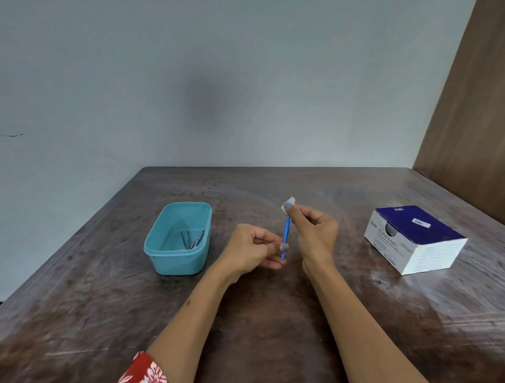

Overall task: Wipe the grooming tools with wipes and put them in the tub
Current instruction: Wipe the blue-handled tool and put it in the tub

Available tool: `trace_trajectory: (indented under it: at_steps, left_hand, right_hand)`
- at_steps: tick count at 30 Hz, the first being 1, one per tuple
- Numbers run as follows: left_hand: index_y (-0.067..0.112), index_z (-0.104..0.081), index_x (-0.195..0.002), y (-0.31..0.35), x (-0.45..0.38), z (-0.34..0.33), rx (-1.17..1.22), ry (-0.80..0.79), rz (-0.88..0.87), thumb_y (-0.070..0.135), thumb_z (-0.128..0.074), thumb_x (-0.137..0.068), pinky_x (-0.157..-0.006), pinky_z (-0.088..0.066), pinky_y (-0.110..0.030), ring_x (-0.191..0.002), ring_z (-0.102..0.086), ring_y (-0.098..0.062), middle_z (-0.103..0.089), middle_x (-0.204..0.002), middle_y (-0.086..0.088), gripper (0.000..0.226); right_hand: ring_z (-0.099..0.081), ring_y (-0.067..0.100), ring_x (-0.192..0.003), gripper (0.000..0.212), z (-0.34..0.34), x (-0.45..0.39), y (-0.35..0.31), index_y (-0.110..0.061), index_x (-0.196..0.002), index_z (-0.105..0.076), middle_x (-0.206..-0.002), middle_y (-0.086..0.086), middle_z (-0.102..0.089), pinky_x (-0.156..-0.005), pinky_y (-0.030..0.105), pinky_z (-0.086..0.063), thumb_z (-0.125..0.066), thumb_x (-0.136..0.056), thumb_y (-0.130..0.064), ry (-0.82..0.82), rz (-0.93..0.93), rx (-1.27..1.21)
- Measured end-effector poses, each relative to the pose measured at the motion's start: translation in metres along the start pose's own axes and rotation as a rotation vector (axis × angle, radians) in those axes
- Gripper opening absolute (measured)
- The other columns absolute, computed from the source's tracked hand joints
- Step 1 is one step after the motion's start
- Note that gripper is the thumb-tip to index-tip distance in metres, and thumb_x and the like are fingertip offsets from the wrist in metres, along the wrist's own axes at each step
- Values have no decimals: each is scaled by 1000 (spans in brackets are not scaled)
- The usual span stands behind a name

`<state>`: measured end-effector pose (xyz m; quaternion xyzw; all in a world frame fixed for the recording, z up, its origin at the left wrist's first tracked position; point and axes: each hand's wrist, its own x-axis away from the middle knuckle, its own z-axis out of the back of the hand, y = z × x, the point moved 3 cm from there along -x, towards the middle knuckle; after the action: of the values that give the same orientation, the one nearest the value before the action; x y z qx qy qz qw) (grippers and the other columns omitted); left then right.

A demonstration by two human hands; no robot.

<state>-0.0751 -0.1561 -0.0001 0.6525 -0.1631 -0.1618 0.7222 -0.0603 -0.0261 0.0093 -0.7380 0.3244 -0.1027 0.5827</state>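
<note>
Grey-blue wall behind a dark, scuffed wooden bench [278, 319]; brown panel at far right. Teal plastic tub [179, 239] sits left of centre on the bench, open, no lid. Inside it, toward the near right corner: thin metal grooming tools [193, 239], one scissor-like; exact count cannot be told. A small yellow item lies against the tub's near wall, unidentifiable. White and navy carton of alcohol swabs [413, 238] stands at right, well apart from the tub, with a dispensing slot in its top.

Both hands are raised over the bench centre, forearms reaching in from the lower edge. Left hand [255, 251], fingers curled, pinches the lower end of a slim blue-handled tool [286, 233] between thumb and fingertips. Right hand [314, 226] pinches a small white wipe [289, 203] around the tool's upper tip, remaining fingers folded. Tool is nearly upright, held between the hands, to the right of the tub and outside it. Red floral sleeve [144, 378] on the left arm.
</note>
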Motion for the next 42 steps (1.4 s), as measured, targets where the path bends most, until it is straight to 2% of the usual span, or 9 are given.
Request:
trace_trajectory:
  at_steps: [5, 11, 15, 19, 24, 27, 30, 34, 42]
  left_hand:
    - [-3, -68, -85, -2, 3, -6, -57, -31, -23, 1, -68, -80, -55, -58, -24, -59, -69, -16, -69, -67, -12, 6]
    - [9, -70, -81, -2, -1, 0, -165, 90, -75, 4, -68, -81, -59, -58, -24, -63, -70, -16, -70, -72, -9, 5]
    - [7, -69, -79, -2, 1, -3, -180, 35, -73, 1, -68, -81, -56, -57, -23, -60, -69, -14, -69, -68, -8, 6]
    - [11, -69, -76, 0, 0, -3, -211, 119, -110, 3, -69, -81, -54, -56, -21, -59, -70, -13, -70, -68, -7, 10]
    - [21, -69, -75, 1, 0, 3, -183, 238, -206, 2, -67, -81, -56, -57, -21, -62, -71, -14, -71, -67, 0, 21]
    - [16, -70, -77, 0, -1, 6, -143, 276, -206, -1, -66, -82, -55, -57, -21, -60, -71, -14, -70, -66, 1, 18]
    - [1, -70, -84, -1, -2, 3, -132, 219, -167, -2, -66, -82, -55, -57, -23, -58, -70, -15, -69, -66, -5, 6]
    - [12, -68, -78, 1, -1, -1, -163, 164, -146, 1, -66, -82, -56, -58, -24, -59, -70, -15, -69, -69, -7, 11]
    - [9, -69, -75, 3, 2, -6, -206, 104, -113, 2, -69, -80, -53, -56, -22, -60, -70, -16, -70, -69, -11, 9]
  right_hand:
    - [-56, -5, -51, 7, 5, -5, -3, -12, -70, -72, -52, -12, -65, -54, 10, -46, -75, -77, -12, 45, -5, -68]
    - [-62, -4, -56, 7, -1, -2, 0, -12, -70, -72, -55, -10, -69, -56, 9, -48, -76, -76, -13, -40, -44, -49]
    - [-59, -4, -54, 8, 2, -5, 0, -10, -69, -72, -53, -10, -67, -55, 10, -47, -76, -76, -12, 11, -14, -47]
    - [-59, -4, -54, 8, 3, -6, 0, -8, -73, -72, -54, -11, -66, -57, 11, -48, -77, -75, -14, 33, -2, -57]
    - [-60, -6, -55, 8, -8, 2, 3, -18, -68, -73, -57, -11, -69, -54, 8, -45, -79, -73, -15, -147, -20, 17]
    - [-64, -4, -61, 7, -10, 5, 4, -21, -69, -73, -62, -9, -72, -56, 7, -46, -80, -72, -18, -219, -28, 59]
    - [-64, -2, -60, 7, -7, 3, 2, -18, -70, -74, -61, -8, -71, -56, 9, -46, -79, -73, -14, -162, 8, 47]
    - [-62, -1, -57, 5, -4, 1, 0, -13, -73, -73, -61, -7, -69, -54, 11, -47, -78, -74, -11, -56, 40, 30]
    - [-61, -3, -55, 6, 2, -2, -2, -15, -73, -73, -60, -8, -68, -53, 10, -46, -77, -75, -11, 78, 68, -5]
